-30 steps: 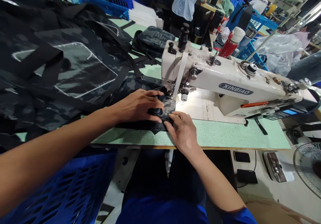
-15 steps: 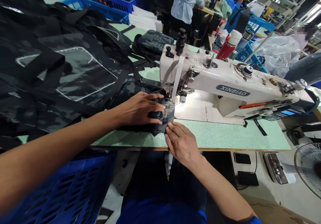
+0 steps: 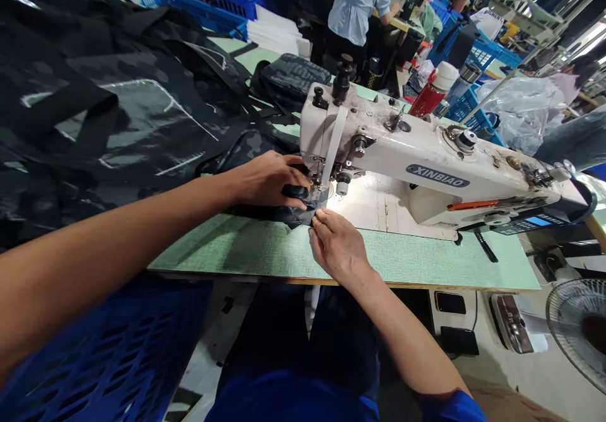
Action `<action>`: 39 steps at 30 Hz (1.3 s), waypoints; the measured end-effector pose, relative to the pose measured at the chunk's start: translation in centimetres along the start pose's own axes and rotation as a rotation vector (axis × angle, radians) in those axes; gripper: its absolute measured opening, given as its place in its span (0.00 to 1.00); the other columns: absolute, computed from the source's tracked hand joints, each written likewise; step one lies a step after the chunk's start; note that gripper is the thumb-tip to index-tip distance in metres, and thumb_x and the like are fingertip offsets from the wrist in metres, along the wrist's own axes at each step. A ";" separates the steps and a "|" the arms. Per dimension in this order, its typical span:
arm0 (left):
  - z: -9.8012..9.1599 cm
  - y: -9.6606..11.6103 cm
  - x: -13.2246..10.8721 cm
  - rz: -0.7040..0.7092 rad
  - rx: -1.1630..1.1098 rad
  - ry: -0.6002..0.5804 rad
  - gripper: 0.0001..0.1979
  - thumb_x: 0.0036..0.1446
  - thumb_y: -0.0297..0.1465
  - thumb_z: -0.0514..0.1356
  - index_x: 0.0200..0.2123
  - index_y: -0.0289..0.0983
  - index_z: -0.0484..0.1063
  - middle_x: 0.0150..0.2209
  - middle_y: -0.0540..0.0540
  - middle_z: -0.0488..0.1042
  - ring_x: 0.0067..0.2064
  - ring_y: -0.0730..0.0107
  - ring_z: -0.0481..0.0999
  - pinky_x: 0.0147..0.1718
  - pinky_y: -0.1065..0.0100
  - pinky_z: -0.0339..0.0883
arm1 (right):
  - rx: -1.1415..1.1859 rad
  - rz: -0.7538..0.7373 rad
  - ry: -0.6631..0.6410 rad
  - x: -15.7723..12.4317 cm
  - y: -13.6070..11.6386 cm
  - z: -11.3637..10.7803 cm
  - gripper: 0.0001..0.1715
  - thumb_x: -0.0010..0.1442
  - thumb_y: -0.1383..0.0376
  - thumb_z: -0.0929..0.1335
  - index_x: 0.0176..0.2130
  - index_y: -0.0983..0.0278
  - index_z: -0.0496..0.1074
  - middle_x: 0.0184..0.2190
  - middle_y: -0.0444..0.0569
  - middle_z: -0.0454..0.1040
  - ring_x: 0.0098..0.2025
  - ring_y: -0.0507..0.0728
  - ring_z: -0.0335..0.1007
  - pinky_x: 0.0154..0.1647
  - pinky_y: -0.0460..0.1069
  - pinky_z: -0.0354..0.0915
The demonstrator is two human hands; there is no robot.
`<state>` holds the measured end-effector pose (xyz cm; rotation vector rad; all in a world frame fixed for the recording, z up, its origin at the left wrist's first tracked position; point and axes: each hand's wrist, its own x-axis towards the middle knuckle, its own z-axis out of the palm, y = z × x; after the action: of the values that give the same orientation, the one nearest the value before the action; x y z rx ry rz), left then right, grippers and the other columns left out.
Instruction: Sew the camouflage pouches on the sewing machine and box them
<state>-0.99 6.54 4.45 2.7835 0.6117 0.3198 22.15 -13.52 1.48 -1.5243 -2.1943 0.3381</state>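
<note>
Both my hands work at a dark camouflage fabric piece (image 3: 303, 212) lying under the needle area of a white XINBIAO sewing machine (image 3: 426, 157). My left hand (image 3: 267, 179) sits on the fabric right beside the presser foot (image 3: 322, 185), its fingers curled over a dark rounded fold (image 3: 296, 191). My right hand (image 3: 338, 245) pinches the fabric's near edge between thumb and fingers, just in front of the foot. The needle point is hidden by the fabric and the machine head.
A heap of black camouflage bag material (image 3: 118, 106) fills the left of the pale green table (image 3: 265, 252). A blue crate (image 3: 108, 359) stands below my left arm. Behind the machine are a red flask (image 3: 428, 97), a plastic bag (image 3: 521, 113) and a co-worker in a pale blue shirt (image 3: 355, 5).
My right hand has moved up toward the needle since half a second ago, and the fabric has shifted back under the foot. The head view has also shifted slightly.
</note>
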 end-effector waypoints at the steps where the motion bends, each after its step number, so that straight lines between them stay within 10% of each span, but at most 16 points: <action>1: -0.1 -0.3 0.3 -0.002 0.007 -0.007 0.19 0.72 0.49 0.71 0.49 0.41 0.90 0.51 0.44 0.93 0.60 0.50 0.85 0.60 0.57 0.76 | -0.015 0.004 -0.002 0.4 0.1 0.0 0.22 0.87 0.65 0.66 0.68 0.62 0.86 0.73 0.61 0.85 0.80 0.68 0.79 0.87 0.65 0.73; 9: 0.4 -3.0 2.3 0.009 0.081 0.051 0.33 0.74 0.63 0.62 0.44 0.39 0.90 0.44 0.41 0.92 0.68 0.49 0.83 0.64 0.60 0.73 | -0.111 0.001 -0.010 3.0 1.2 -0.6 0.21 0.87 0.68 0.65 0.62 0.60 0.87 0.69 0.61 0.86 0.72 0.67 0.84 0.79 0.63 0.77; 32: 1.2 -2.6 2.0 -0.102 0.062 0.174 0.22 0.68 0.56 0.72 0.45 0.44 0.92 0.50 0.39 0.92 0.71 0.41 0.79 0.61 0.51 0.71 | -0.156 0.050 0.035 3.8 2.3 -0.4 0.21 0.87 0.67 0.65 0.64 0.61 0.86 0.66 0.61 0.88 0.68 0.70 0.84 0.72 0.65 0.77; 39: 1.1 0.9 1.1 -0.233 0.182 0.133 0.22 0.75 0.48 0.71 0.57 0.36 0.91 0.57 0.33 0.90 0.68 0.36 0.76 0.60 0.45 0.67 | -0.193 0.067 0.031 3.8 2.2 -0.9 0.21 0.87 0.67 0.64 0.64 0.62 0.86 0.64 0.60 0.89 0.65 0.69 0.83 0.67 0.62 0.77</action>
<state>0.56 6.03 3.87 2.8366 1.0349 0.4210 23.27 -9.23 2.10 -1.6952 -2.2089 0.1240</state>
